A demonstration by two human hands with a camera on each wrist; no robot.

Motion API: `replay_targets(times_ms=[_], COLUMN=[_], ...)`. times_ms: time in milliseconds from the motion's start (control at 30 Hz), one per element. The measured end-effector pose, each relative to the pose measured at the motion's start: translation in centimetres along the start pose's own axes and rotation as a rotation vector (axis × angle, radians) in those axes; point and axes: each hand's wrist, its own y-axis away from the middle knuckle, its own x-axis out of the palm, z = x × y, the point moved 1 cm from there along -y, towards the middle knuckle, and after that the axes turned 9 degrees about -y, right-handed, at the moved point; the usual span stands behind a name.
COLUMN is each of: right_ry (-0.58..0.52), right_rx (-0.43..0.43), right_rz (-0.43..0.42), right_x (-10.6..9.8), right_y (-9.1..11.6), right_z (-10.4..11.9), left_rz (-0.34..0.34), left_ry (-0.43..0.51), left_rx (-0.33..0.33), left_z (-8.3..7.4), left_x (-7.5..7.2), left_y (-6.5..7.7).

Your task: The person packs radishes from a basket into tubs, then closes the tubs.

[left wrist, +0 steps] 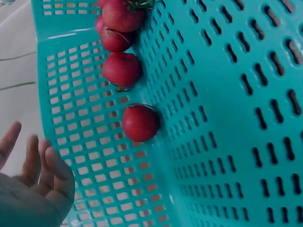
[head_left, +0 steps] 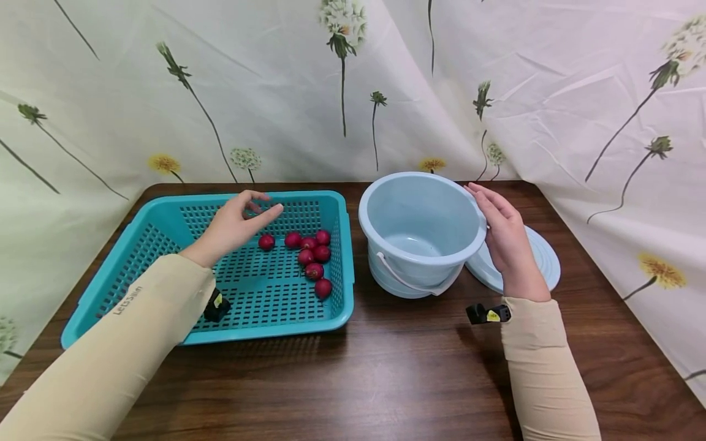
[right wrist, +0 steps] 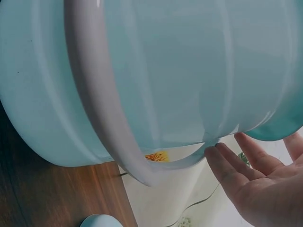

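My left hand [head_left: 234, 225] hovers above a teal plastic basket [head_left: 270, 331], thumb apart from the loosely bent fingers and nothing between them. Several small red radishes [head_left: 314, 271] lie on the basket floor, mostly toward its right side; a single radish [head_left: 266, 242] sits a little left of the others. To the right stands an upright light-blue bucket [head_left: 425, 274], bare inside, with its white handle [right wrist: 102, 101] hanging down the front. My right hand [head_left: 504, 236] is at the bucket's right side, fingertips [right wrist: 212, 152] right at its wall near the rim, fingers extended.
Behind my right hand, a round light-blue lid [head_left: 543, 254] lies flat on the dark wooden table [head_left: 386, 373]. A white cloth [head_left: 265, 104] printed with dandelions hangs along the table's back and sides. Black wrist cameras [head_left: 488, 314] are strapped at both sleeves.
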Motion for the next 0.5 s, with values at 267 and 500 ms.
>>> replay_targets(times_ms=[267, 500], right_ry=[0.032, 0.107], right_rx=[0.002, 0.040], right_rz=[-0.041, -0.013], right_x=[0.1, -0.1], right_y=[0.1, 0.3], right_z=[0.1, 0.1], left_rz=[0.172, 0.258], left_ry=[-0.098, -0.157], left_rx=[-0.040, -0.041], left_z=[1.4, 2.8], left_x=[0.6, 1.4], left_y=[-0.5, -1.0])
